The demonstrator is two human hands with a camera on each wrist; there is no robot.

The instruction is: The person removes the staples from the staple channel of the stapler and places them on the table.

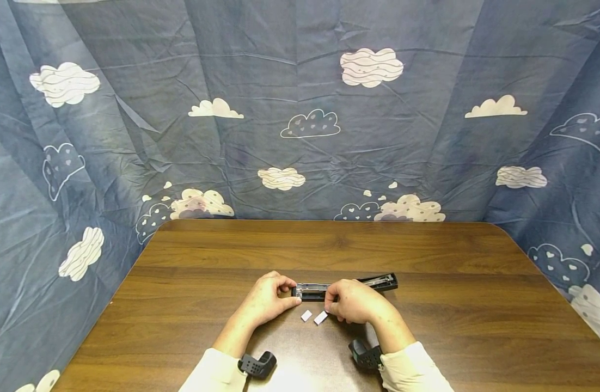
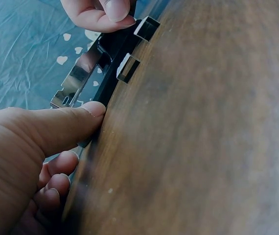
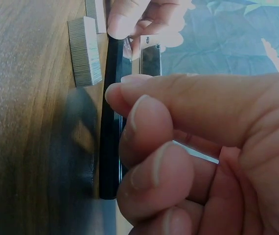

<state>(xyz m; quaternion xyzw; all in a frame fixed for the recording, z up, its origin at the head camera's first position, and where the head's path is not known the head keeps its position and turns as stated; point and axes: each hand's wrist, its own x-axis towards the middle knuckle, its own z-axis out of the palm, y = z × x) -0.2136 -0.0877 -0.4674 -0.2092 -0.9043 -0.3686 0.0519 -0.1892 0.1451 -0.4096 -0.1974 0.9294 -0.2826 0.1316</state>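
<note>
Lower centre of the head view: your left hand pinches the stapler at its left end, and your right hand grips its middle. It lies open; two staple strips wait unloaded just below.

Stapler: black plastic, shiny metal rail.
Staple strips dull ridged metal; table smooth wood-grain; backdrop creased matt cloth.
</note>
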